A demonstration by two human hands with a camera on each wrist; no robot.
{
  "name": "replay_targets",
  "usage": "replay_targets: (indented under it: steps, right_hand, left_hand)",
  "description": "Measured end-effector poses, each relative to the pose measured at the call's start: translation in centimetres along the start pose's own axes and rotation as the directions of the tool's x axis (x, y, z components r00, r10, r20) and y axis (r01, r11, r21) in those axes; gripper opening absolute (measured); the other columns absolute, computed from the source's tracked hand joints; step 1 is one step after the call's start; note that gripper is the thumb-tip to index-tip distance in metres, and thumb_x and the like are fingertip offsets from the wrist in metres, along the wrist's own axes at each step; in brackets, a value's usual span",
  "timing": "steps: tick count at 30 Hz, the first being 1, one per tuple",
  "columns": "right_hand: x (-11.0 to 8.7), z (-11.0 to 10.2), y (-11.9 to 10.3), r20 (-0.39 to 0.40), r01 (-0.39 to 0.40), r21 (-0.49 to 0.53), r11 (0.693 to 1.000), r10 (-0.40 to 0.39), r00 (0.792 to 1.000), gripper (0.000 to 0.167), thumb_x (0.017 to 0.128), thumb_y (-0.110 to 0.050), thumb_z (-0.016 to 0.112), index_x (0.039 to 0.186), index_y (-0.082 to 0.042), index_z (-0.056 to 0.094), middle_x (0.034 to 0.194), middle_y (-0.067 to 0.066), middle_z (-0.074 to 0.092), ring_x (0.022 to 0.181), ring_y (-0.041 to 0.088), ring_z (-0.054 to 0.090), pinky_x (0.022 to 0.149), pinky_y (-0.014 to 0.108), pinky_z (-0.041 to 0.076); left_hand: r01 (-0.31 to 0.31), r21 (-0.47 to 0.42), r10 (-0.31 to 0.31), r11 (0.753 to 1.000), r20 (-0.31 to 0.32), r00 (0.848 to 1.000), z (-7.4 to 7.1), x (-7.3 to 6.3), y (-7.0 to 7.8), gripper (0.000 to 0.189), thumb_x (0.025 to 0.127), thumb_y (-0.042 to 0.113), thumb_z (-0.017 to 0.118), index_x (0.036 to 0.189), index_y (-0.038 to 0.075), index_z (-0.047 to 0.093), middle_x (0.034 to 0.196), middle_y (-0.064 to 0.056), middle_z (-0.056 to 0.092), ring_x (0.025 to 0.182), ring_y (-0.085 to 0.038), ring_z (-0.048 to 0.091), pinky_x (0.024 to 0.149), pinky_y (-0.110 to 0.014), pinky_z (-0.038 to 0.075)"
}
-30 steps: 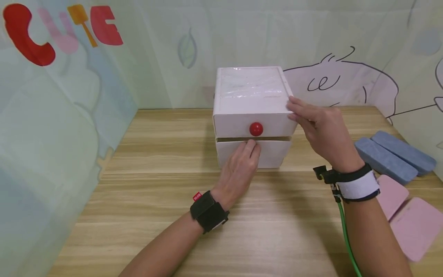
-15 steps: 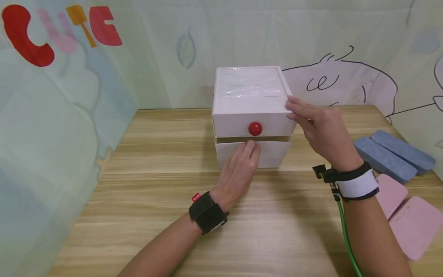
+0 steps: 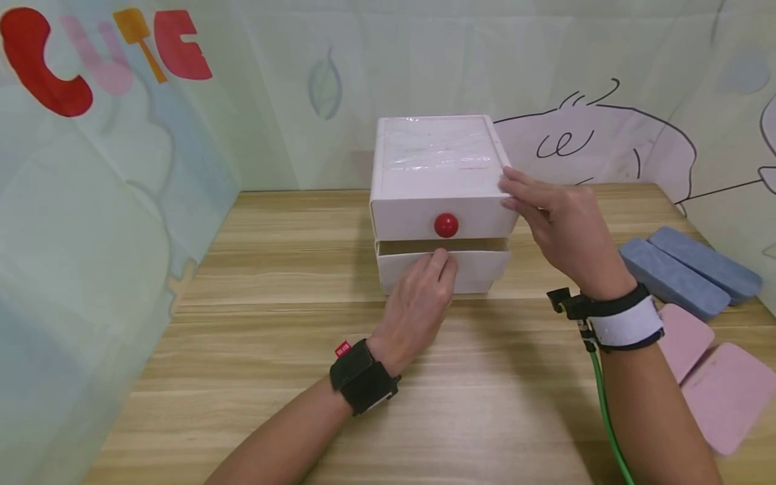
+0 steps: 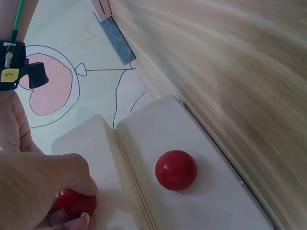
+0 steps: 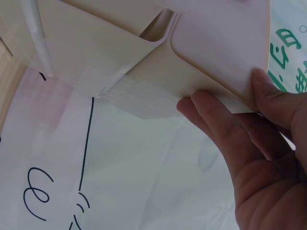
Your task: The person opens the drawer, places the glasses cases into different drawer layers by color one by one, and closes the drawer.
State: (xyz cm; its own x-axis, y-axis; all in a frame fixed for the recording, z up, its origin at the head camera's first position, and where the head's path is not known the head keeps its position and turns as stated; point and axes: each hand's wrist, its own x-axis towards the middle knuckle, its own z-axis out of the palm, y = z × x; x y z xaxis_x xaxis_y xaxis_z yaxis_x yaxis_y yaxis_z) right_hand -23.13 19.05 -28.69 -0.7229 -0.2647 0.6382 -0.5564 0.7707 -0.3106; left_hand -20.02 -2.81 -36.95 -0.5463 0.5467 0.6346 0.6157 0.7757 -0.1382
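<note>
A white two-drawer box [image 3: 436, 158] stands on the table, its lower drawer [image 3: 479, 268] pulled partly out with a gap above its front. My left hand [image 3: 418, 306] has bent fingers at that drawer's front. In the left wrist view it pinches a round red knob [image 4: 76, 202], mostly covered by the fingers. Another red knob [image 3: 446, 225], on the upper drawer [image 3: 406, 219], is untouched. At the box's upper right front edge, my right hand [image 3: 554, 215] grips the corner. In the right wrist view its thumb [image 5: 268, 88] and fingers lie on different faces.
Two blue blocks [image 3: 675, 279] lie at the table's right side, with two pink blocks [image 3: 727, 397] nearer. A green cable [image 3: 606, 411] runs from the right wrist strap. Printed cloth walls [image 3: 273, 94] border the back and sides.
The left hand has shifted slightly towards me, and the lower drawer has slid further out, widening the gap. The right hand stays at the box's corner.
</note>
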Motion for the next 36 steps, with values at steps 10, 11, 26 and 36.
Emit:
replay_targets:
  steps: [10,11,26,36]
  right_hand:
    - [0.0,0.0,-0.1,0.007,-0.008,0.008,1.0,0.008,1.0,0.039,0.095,-0.01,0.068,0.133,-0.01,0.066,0.14,0.01,0.062,0.121,0.037,0.066,0.092,0.05,0.056]
    - [0.0,0.0,-0.1,0.007,-0.009,0.008,1.0,0.009,1.0,0.039,0.095,-0.01,0.068,0.133,-0.01,0.066,0.14,0.01,0.061,0.121,0.037,0.065,0.092,0.05,0.056]
    - [0.0,-0.1,-0.1,0.003,-0.003,0.004,1.0,0.003,1.0,0.038,0.094,-0.01,0.069,0.132,-0.009,0.067,0.139,0.011,0.062,0.12,0.038,0.066,0.091,0.05,0.057]
    - [-0.1,-0.1,-0.1,0.003,-0.008,0.008,1.0,0.008,1.0,0.038,0.094,-0.01,0.069,0.133,-0.01,0.067,0.139,0.01,0.062,0.119,0.037,0.066,0.089,0.049,0.057]
  left_hand:
    - [0.004,0.0,-0.004,1.0,0.016,1.0,-0.4,-0.2,0.1,0.02,0.093,0.003,0.067,0.112,-0.001,0.07,0.102,-0.008,0.064,0.085,-0.016,0.064,0.075,-0.022,0.055]
    - [0.005,0.001,-0.005,1.0,0.017,1.0,-0.4,-0.2,0.2,0.02,0.093,0.003,0.068,0.112,-0.001,0.07,0.102,-0.008,0.064,0.085,-0.016,0.065,0.075,-0.022,0.055]
    - [0.013,-0.009,-0.013,1.0,0.039,0.999,-1.1,-0.3,0.6,0.02,0.092,0.003,0.07,0.112,-0.001,0.07,0.101,-0.008,0.064,0.084,-0.016,0.065,0.074,-0.021,0.055]
    - [0.008,0.009,-0.008,1.0,0.05,0.999,-1.6,-0.5,1.0,0.019,0.091,0.0,0.069,0.109,0.0,0.07,0.099,-0.007,0.063,0.08,-0.015,0.065,0.069,-0.021,0.055]
